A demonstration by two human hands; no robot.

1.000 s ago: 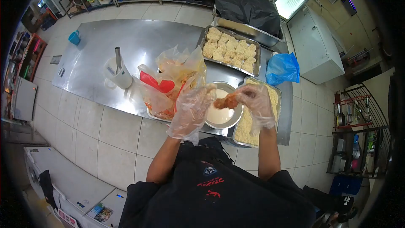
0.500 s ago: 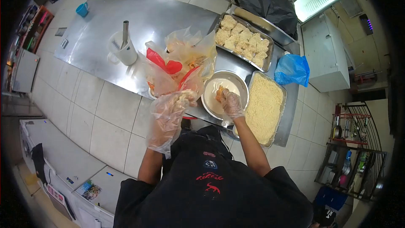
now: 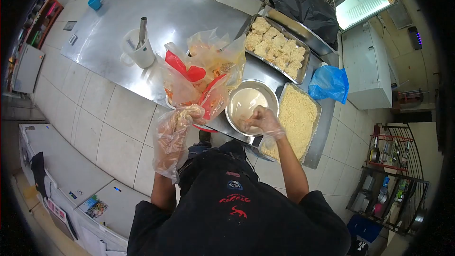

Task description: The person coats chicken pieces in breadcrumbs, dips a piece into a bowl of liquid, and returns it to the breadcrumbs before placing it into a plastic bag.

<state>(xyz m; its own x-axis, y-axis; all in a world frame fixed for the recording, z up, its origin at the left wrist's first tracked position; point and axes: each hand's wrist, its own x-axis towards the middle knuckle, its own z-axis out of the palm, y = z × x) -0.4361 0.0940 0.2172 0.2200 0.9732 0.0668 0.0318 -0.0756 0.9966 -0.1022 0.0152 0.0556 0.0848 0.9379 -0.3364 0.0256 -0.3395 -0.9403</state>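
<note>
My right hand (image 3: 263,121), in a clear plastic glove, is at the near side of a steel bowl (image 3: 233,119) of pale batter (image 3: 249,101). Its fingers are closed and dip to the batter's surface; what they hold is hidden. My left hand (image 3: 174,132), also gloved, hovers off the table edge with loosely bent fingers. Crumbs coat that glove, and no held piece shows. Just beyond it stand plastic bags (image 3: 208,73) with red parts and orange-coated pieces inside. Right of the bowl lies a tray of pale crumbs (image 3: 298,118).
Behind the bowl, a metal tray holds several breaded pieces (image 3: 276,47). A blue plastic bag (image 3: 329,83) sits at the table's right edge. A white jug (image 3: 138,53) with a metal-handled tool and a blue cup (image 3: 95,2) stand left on the steel table (image 3: 189,9).
My right hand has shifted within the bowl, and the orange piece it held no longer shows. My left hand has drawn back left, away from the bowl. The view has shifted slightly.
</note>
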